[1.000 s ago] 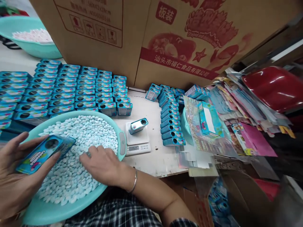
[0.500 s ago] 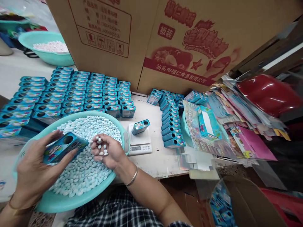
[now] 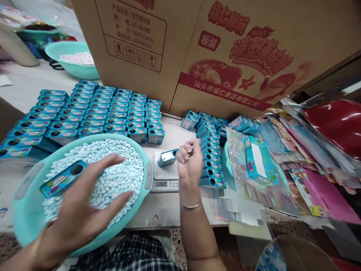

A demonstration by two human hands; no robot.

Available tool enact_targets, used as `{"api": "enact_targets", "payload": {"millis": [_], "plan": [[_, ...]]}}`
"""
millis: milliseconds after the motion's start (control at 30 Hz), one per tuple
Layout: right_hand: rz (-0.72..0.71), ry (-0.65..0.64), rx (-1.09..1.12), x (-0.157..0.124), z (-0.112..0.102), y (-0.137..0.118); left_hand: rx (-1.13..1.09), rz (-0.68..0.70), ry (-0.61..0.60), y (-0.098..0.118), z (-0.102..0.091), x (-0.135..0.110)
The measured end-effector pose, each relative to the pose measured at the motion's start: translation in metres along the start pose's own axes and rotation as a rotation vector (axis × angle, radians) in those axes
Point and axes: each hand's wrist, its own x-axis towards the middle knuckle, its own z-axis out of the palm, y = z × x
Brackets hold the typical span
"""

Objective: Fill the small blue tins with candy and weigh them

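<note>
We see the left hand open over the near side of a turquoise basin, its thumb and fingers spread wide and its grip holding nothing. Just beyond it, a blue candy box lies tilted in the basin, resting on a mass of pale blue candies, its round black window facing up; the hand covers part of the view, so we cannot tell whether any finger touches the box.

The right hand, with a silver bracelet at the wrist, is raised over the right edge of a white digital scale. Its grip is closed, the fingers curled around a few candies that we can barely make out. Near those fingertips, a second candy box stands on the scale's platform, its hole end toward the hand; we cannot tell whether they touch.

On the white desk, rows of matching boxes stand packed beyond the basin, and a column of boxes runs to the right of the scale. Behind them we see a large printed cardboard carton, with another turquoise basin of whitish pieces to its left.
</note>
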Motion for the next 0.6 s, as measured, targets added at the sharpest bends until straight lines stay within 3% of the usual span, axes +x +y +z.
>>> {"api": "enact_targets", "payload": {"millis": [100, 200, 300, 467, 600], "plan": [[-0.138, 0.044, -0.137, 0.029, -0.010, -0.010, -0.013, 0.205, -0.202, 0.021, 0.050, 0.051], [-0.176, 0.044, -0.239, 0.041, -0.016, 0.000, 0.122, 0.225, -0.349, 0.021, 0.099, 0.093], [-0.203, 0.033, -0.297, 0.045, -0.021, 0.012, 0.200, 0.190, -0.439, 0.018, 0.129, 0.112], [-0.118, 0.030, -0.199, 0.054, -0.029, 0.009, 0.207, 0.164, -0.469, 0.013, 0.144, 0.113], [0.041, -0.011, -0.003, 0.051, -0.037, -0.019, 0.164, 0.148, -0.465, 0.012, 0.129, 0.110]]}}
